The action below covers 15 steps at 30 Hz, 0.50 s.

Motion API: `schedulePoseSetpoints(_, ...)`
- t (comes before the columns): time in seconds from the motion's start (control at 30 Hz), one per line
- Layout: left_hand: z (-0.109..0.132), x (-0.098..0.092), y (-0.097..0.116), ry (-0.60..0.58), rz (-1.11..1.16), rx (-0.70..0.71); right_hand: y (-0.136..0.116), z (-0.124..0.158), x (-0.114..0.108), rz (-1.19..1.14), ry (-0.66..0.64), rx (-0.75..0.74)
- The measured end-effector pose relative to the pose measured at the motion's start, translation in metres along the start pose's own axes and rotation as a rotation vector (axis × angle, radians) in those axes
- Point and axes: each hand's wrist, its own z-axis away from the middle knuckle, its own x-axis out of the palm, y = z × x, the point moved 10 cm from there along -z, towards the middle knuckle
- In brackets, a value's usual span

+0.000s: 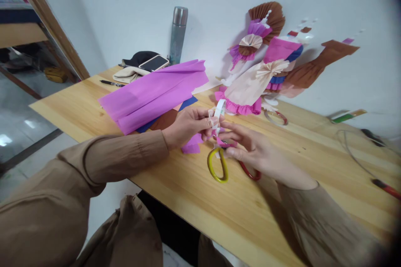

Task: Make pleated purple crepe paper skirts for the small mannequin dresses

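Observation:
My left hand (188, 127) is closed in a pinch on a small white paper strip (218, 112) joined to a bit of pink crepe paper (192, 144). My right hand (253, 150) meets it from the right, its fingertips pinching the same white and pink piece. Under the right hand lie scissors (219, 167) with one yellow-green handle and one red handle, flat on the wooden table (194, 192). Whether the right hand touches the scissors I cannot tell.
Folded sheets of pink crepe paper (153, 91) lie over blue and brown sheets to the left. A crepe-paper figure (263, 62) leans on the wall. A steel bottle (178, 35), phone (154, 63), pen (111, 83), tape ring (275, 117) and cables (354, 150) sit around the table.

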Motion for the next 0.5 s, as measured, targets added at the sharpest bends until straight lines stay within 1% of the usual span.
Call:
schedulePoseSetpoints(0.07, 0.001, 0.001, -0.004, 0.005, 0.048, -0.032, -0.003, 0.001, 0.007, -0.116, -0.032, 0.033)
schedulePoseSetpoints(0.1, 0.001, 0.001, -0.006, 0.012, 0.070, -0.052, -0.001, 0.002, 0.007, -0.140, -0.030, 0.065)
schedulePoseSetpoints(0.17, 0.003, 0.003, -0.009, 0.013, 0.106, -0.093, 0.003, 0.005, -0.003, -0.158, 0.003, 0.148)
schedulePoseSetpoints(0.27, 0.004, 0.006, -0.011, 0.003, 0.156, -0.139, 0.007, 0.011, -0.028, -0.109, 0.077, 0.248)
schedulePoseSetpoints(0.33, 0.004, 0.003, -0.012, 0.036, 0.173, -0.153, 0.005, 0.013, -0.038, -0.072, 0.075, 0.256)
schedulePoseSetpoints(0.43, 0.003, -0.004, -0.013, 0.096, 0.169, -0.155, -0.001, 0.014, -0.044, -0.076, 0.056, 0.204)
schedulePoseSetpoints(0.5, 0.003, -0.006, -0.013, 0.120, 0.160, -0.164, -0.001, 0.016, -0.049, -0.070, 0.084, 0.175)
